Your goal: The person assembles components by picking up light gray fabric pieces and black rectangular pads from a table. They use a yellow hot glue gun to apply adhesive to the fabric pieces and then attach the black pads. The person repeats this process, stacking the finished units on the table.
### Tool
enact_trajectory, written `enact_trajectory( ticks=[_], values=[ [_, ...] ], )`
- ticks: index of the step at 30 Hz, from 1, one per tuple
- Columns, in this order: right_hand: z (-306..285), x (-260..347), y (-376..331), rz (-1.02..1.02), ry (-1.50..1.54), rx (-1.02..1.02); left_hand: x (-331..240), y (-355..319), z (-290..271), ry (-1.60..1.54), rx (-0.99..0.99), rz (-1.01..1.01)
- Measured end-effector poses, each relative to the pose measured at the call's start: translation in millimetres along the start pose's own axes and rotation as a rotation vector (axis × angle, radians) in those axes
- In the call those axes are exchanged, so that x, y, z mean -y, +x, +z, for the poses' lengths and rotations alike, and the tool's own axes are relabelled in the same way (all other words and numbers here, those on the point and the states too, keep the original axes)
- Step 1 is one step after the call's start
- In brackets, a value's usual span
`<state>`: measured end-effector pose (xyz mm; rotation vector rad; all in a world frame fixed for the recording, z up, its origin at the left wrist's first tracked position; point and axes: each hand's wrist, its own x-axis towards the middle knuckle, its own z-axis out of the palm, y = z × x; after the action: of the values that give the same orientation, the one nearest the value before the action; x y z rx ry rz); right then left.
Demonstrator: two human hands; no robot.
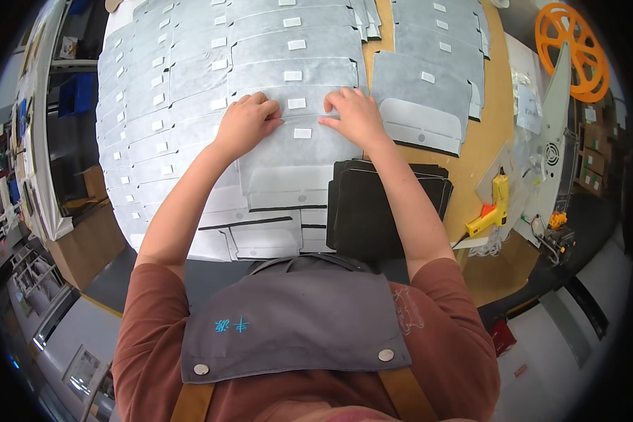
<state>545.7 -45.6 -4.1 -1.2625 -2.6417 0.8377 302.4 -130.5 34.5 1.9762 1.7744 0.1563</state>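
Both of my hands rest on the near piece of a column of overlapping flat grey pieces, each with a small white label. My left hand [247, 125] has curled fingers at the top left edge of this grey piece [288, 153]. My right hand [356, 118] is at its top right edge, thumb and fingertips bent inward. The fingers of both hands appear to close on that edge, partly hiding it. A white label [302, 133] lies between and just below the hands. Along its near end the piece has a paler flap with a round dot and a dark border.
Overlapping rows of similar grey pieces [165, 130] cover the left of the wooden table [489, 91]. Another column [429, 77] lies right. A black stack [362, 218] sits under my right forearm. A yellow glue gun [490, 211] and an orange reel [570, 53] are farther right.
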Motion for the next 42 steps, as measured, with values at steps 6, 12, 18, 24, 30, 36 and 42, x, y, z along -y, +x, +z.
enact_trajectory(
  ticks=[6,12,18,24,30,36,42],
  values=[
    [-6,2,2,-0.04,0.101,0.038,-3,-7,-5,-0.091,-0.144,-0.005],
    [-3,10,34,-0.07,-0.089,-0.173,12,29,-5,0.142,-0.327,0.009],
    [6,9,41,0.023,-0.141,-0.18,17,40,-13,0.247,-0.045,-0.116],
    [-11,-6,46,0.065,-0.134,0.021,36,55,-23,0.165,0.113,0.022],
    [-5,-22,41,-0.021,-0.013,-0.107,23,39,-34,-0.02,0.041,-0.086],
    [-7,-20,24,-0.101,-0.069,-0.208,40,23,-32,-0.074,0.061,-0.069],
    [-10,-21,29,-0.04,-0.109,-0.188,37,32,-25,-0.084,0.025,-0.063]
  ],
)
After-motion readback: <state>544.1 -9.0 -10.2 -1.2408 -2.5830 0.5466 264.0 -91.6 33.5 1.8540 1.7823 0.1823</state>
